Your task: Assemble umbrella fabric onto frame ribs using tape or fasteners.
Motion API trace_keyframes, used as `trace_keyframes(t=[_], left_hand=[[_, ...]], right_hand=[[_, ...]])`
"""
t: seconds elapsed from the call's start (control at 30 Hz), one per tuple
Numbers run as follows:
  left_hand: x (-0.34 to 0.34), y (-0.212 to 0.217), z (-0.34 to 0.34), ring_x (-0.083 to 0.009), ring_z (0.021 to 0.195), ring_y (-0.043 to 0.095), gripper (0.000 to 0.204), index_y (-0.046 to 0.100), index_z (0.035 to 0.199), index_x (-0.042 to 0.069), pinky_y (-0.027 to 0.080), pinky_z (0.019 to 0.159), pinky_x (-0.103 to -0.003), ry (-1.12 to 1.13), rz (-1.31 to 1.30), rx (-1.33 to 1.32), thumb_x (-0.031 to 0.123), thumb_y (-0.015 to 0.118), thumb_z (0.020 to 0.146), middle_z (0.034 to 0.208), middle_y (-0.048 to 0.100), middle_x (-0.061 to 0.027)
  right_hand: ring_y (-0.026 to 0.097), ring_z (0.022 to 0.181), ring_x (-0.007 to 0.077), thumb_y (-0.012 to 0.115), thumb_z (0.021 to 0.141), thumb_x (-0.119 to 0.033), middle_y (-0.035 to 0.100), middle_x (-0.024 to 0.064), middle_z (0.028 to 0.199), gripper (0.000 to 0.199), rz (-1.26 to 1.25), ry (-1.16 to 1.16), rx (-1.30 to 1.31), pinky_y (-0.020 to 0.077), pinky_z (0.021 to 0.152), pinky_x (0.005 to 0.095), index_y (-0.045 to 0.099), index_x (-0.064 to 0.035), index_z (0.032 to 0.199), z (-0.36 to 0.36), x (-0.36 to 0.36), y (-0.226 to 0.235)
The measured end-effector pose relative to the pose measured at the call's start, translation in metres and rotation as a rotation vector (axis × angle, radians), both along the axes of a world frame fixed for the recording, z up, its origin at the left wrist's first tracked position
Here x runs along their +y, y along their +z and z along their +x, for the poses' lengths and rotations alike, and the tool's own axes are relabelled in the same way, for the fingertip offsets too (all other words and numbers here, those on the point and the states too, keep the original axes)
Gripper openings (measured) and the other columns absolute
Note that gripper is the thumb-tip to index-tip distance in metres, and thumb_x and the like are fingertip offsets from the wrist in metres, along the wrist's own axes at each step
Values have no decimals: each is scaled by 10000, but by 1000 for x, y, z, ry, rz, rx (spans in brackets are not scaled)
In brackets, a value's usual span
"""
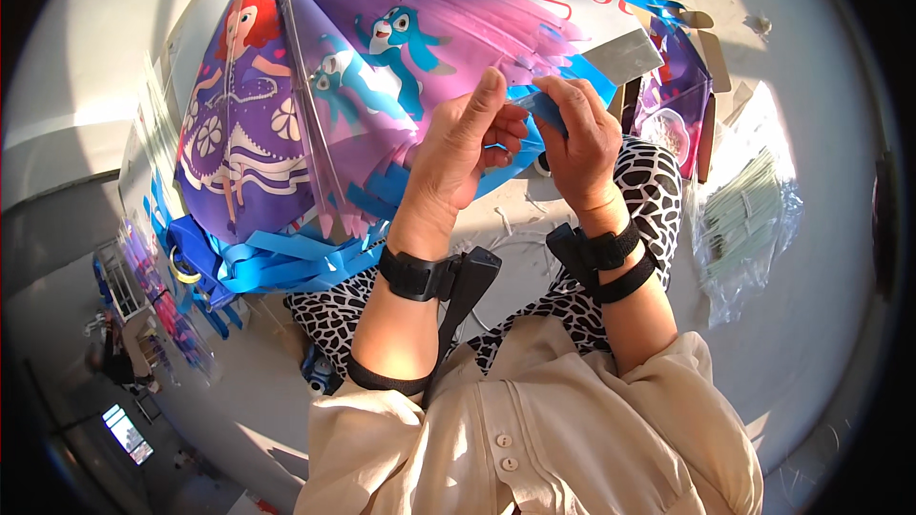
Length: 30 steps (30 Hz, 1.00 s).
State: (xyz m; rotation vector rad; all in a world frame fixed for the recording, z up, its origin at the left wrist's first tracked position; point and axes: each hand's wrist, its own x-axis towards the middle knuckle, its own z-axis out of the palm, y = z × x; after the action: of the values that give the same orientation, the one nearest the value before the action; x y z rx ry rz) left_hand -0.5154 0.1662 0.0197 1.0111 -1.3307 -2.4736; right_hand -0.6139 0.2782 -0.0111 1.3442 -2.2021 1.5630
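Note:
Across the white box in front of me lies a stack of purple and pink kites (229, 133), printed with a princess figure and blue rabbits, with thin rods along their folds. Long blue ribbons (296, 267) hang from the near edge. At the right end of the kites, my right hand (587, 143) pinches a blue strip (546, 107) between thumb and fingers. Close beside it is my left hand (458, 153), thumb pointing up and fingers curled. Whatever may be inside those fingers is hidden.
The white box (611, 14) carries red print. Right of it, an open cardboard box (711, 67) contains another purple kite. A clear plastic bag of thin pale rods (749, 205) lies on the floor. Colourful wrapped packs (162, 296) and a blue piece with a yellow ring (198, 253) are at left.

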Motion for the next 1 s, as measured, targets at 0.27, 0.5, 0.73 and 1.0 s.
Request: trace_keyframes(t=[0.27,0.5,0.73,1.0], left_hand=[[1,-20,10,-54,495,454,232,585,749,32,336,424,-186,-101,117,-25,149,783,771,618,536,-9],[-8,-18,10,-49,521,464,183,572,775,19,364,456,-195,-105,-113,-48,18,750,737,643,541,1],[-12,-9,4,-54,622,530,272,621,918,-18,422,551,-189,-109,-216,-58,-22,748,677,724,595,-11],[-5,-23,4,-48,583,542,221,643,910,-26,427,516,-178,80,-324,44,-26,731,708,677,605,-1]], right_hand=[[613,705,291,728,648,10,580,109,815,457,151,170,-192,502,617,323,584,-30,1080,8,19,-2],[552,645,94,803,750,-220,639,60,764,374,178,290,-1059,436,566,243,624,4,990,-3,28,7],[436,519,29,744,803,-114,549,-31,597,171,74,347,-1330,306,463,187,618,-49,708,-8,23,-1],[441,513,32,734,803,-88,538,-41,586,190,45,322,-1305,325,463,194,601,-56,671,-6,22,-2]])
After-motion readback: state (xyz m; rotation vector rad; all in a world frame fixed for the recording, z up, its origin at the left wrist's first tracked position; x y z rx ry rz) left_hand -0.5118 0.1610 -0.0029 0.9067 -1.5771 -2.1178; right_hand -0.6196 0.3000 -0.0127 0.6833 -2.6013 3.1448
